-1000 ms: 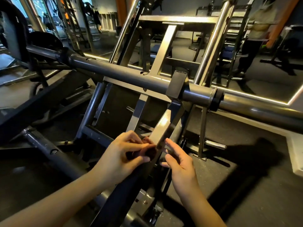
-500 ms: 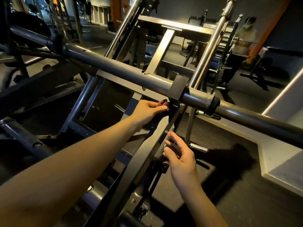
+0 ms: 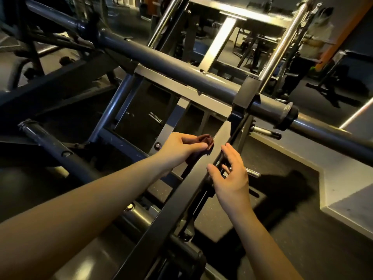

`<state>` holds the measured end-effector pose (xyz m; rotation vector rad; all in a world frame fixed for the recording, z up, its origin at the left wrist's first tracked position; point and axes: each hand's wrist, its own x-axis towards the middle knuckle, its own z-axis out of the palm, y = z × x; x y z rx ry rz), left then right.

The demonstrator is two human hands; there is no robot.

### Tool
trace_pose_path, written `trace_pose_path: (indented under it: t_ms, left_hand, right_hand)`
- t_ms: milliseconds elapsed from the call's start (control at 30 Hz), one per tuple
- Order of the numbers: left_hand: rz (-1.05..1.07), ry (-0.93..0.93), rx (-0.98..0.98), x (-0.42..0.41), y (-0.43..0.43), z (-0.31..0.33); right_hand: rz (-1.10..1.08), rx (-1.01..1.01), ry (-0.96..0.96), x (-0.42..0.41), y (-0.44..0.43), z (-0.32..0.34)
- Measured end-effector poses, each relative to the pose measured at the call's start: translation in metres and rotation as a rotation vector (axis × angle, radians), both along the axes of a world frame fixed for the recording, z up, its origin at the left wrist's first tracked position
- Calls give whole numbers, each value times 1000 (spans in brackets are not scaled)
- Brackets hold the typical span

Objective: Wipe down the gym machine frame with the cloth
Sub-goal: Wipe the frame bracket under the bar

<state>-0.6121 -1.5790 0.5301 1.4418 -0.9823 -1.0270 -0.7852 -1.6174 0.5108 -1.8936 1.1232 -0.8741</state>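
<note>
A dark grey gym machine frame fills the view, with a slanted flat bar (image 3: 181, 195) running from the bottom centre up to a thick round crossbar (image 3: 181, 73). My left hand (image 3: 179, 148) is shut on a small dark brown cloth (image 3: 207, 141), bunched up and pressed against the left face of the slanted bar. My right hand (image 3: 230, 178) hovers at the right edge of the same bar, fingers spread, holding nothing; its thumb is close to the bar's edge.
Chrome guide rods (image 3: 282, 43) rise behind the crossbar. A round collar (image 3: 288, 116) sits on the crossbar to the right. Short steel pegs (image 3: 264, 133) stick out near my right hand. A person (image 3: 302, 57) stands far back right among other machines.
My left hand has slid back down the slanted bar with the cloth, away from the crossbar joint. My right hand stays beside the bar.
</note>
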Motion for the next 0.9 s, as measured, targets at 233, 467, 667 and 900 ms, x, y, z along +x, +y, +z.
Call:
trace_pose_path:
  t_ms: [233,467,667,900]
  left_hand:
    - [-53,-1,133,8,35,-6]
    - [-63,32,295,4,107,-10]
    - [-73,90,420,10,164,-25]
    - [-192,92,496,35,199,-22]
  right_hand:
    - [-22,-18,7,4,7,-2]
    - [11,-249,89,6,30,-14]
    - [126,-352,11,14,50,-14]
    - [456,-229,154,41,72,2]
